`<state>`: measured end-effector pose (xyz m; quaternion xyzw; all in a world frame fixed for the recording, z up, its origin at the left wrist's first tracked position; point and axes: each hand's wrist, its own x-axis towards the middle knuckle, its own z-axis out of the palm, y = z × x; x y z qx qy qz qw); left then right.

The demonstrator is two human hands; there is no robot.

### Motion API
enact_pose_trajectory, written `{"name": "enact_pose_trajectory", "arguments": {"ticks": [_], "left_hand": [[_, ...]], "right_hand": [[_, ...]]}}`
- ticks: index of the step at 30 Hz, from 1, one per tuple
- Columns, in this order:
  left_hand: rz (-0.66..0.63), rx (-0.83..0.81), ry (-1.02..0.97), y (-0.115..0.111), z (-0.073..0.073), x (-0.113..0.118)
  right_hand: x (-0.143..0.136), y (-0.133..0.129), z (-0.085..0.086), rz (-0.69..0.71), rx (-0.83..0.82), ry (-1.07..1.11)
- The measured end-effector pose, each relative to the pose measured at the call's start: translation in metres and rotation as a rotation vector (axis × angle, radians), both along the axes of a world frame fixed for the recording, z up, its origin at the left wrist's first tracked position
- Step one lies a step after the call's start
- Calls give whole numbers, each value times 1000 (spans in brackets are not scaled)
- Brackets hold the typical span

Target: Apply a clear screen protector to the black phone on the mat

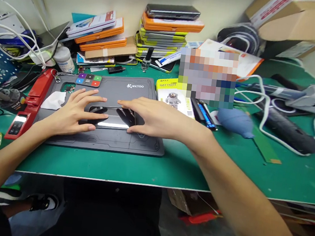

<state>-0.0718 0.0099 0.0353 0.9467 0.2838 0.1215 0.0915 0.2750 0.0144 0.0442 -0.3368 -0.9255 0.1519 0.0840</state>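
A smartphone (114, 121) with a glossy black, reflective screen lies flat on a grey work mat (109, 141). My left hand (74, 112) is spread over its left end, one finger across the glass and the thumb by the near edge. At the right end, my right hand (154, 118) straddles the phone, thumb at the near edge and forefinger stretched past the far edge; its other fingers are hidden. Beside my left hand is a crumpled white wipe (53, 100). A row of coloured squares (88, 80) sits at the mat's upper left.
A red tool with buttons (31, 101) borders the mat's left. To the right are a yellow battery box (174, 97), a blue air blower (236, 122) and cables. Stacked orange cases (101, 39) and yellow-edged boxes (162, 39) line the wall, near a small bottle (146, 62).
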Motion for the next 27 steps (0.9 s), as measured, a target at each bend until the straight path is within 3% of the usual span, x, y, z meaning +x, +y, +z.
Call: {"name": "enact_pose_trajectory", "arguments": {"ticks": [9,13,16,18,21,27], "left_hand": [[51,-276,-94,2,1,19],[269,-423,-515,1,-8,19],[471,-381,-709,1,-13,18],[520,-327,-674,-1,-14,18],[487,-230,-527,-7,-12,19],[421,-73,-270,-14,-11,19]], "right_hand": [[1,6,-7,62,31,112],[-5,4,-9,91,123,225],[-13,1,-14,153,160,275],[-18,-2,-20,196,168,251],[-22,-2,-27,242,168,201],[-16,5,-27,197,146,192]]}}
